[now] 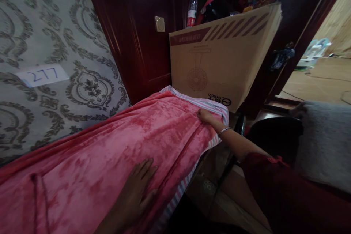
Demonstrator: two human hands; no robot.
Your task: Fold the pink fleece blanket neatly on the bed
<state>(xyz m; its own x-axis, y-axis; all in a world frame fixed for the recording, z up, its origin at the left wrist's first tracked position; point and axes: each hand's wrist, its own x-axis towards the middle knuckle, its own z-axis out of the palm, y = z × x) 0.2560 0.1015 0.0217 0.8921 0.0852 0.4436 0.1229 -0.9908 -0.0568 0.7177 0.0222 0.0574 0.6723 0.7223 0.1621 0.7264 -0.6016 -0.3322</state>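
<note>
A pink plush blanket [109, 142] is spread over a long surface, and a striped cloth [203, 103] shows from under its far end and front side. My left hand [137, 186] lies on the blanket with its fingers stretched out and the thumb apart. Farther off, near the blanket's far end, my right hand [203, 115] is closed, its fingers curled on the blanket's edge. A bracelet [225, 131] circles the right wrist. Folds run across the blanket between the two hands.
Behind the far end stands a large cardboard box [216, 62], with a bottle [192, 9] on top. Patterned wallpaper [90, 84] bounds the left side, bearing a paper marked 277 [42, 75]. To the right are a black chair [274, 135] and grey fluffy cloth [323, 142].
</note>
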